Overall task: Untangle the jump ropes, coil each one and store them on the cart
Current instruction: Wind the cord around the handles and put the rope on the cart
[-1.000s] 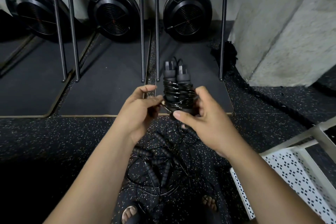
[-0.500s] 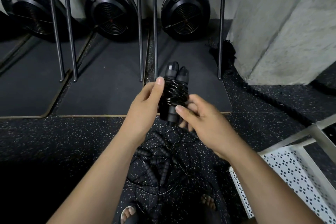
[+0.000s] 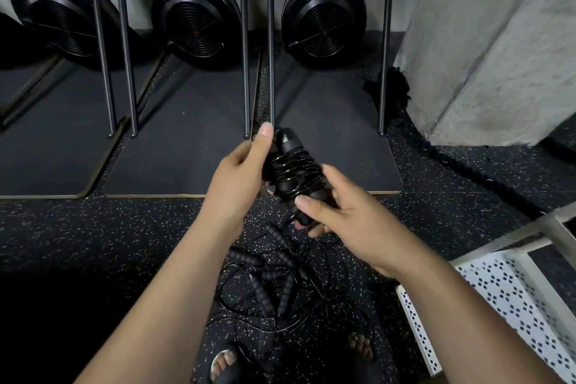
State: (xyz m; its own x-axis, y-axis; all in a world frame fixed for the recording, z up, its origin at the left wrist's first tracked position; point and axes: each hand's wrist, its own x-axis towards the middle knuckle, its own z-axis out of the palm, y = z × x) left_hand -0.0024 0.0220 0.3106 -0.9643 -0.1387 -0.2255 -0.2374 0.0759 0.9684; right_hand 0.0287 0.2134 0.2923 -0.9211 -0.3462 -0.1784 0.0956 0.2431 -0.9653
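So my left hand (image 3: 237,178) is curled round the far end of the coiled jump rope (image 3: 293,171), thumb laid up along the handles. The cord's wound tight around both handles, and I'm holding it up in front of me. Below it, on the floor by my feet, sits the tangled pile of ropes (image 3: 274,284). My right hand (image 3: 352,221) grips the bundle's near end, thumb pressing on the wraps. I'd say coiling this one is basically done. Next I need to make sure the wraps hold, then swing it right to the white cart (image 3: 505,296).
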